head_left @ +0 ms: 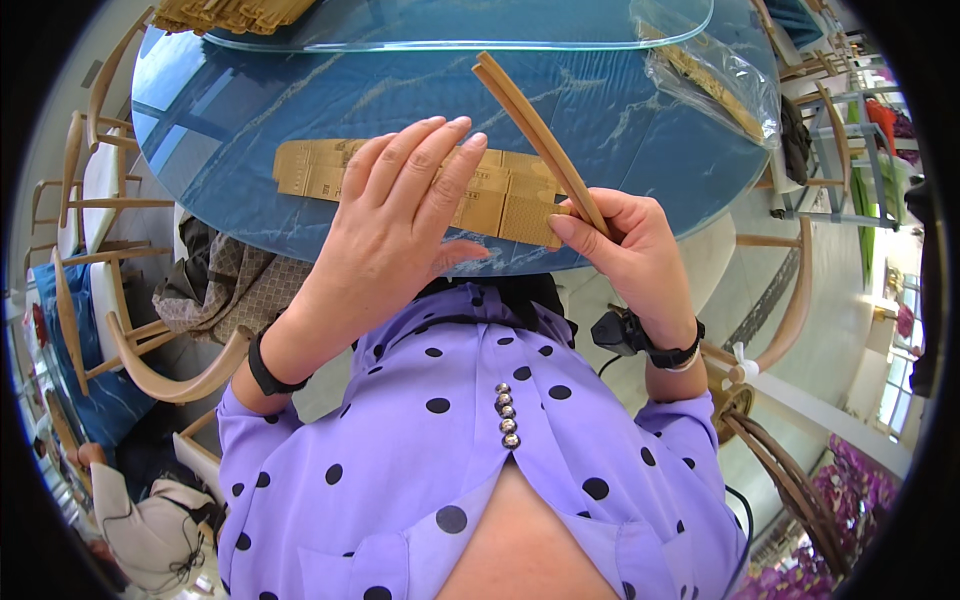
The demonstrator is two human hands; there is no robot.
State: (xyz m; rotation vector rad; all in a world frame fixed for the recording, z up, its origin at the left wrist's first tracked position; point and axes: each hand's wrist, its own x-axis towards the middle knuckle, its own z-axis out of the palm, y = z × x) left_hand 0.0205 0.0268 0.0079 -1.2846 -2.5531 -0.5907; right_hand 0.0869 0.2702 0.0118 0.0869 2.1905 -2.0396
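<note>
A flat gold printed cardboard piece [485, 195], creased into panels, lies near the front edge of the blue table. My left hand [405, 190] is over its middle, with fingers stretched out and thumb apart. Whether its fingertips touch the card, I cannot tell. My right hand [625, 235] is closed around the lower end of a long, narrow brown strip [540, 140] with a groove along its length. The strip slants up and to the left over the table. My right thumb is at the card's right end; the curled fingers are partly hidden.
A raised glass disc [450, 46] spans the far side of the blue table [240, 110]. On it, at the far left, is a stack of gold cardboard [235, 12]. A clear plastic bag [705, 75] with gold pieces lies far right. Wooden chairs [190, 385] stand around.
</note>
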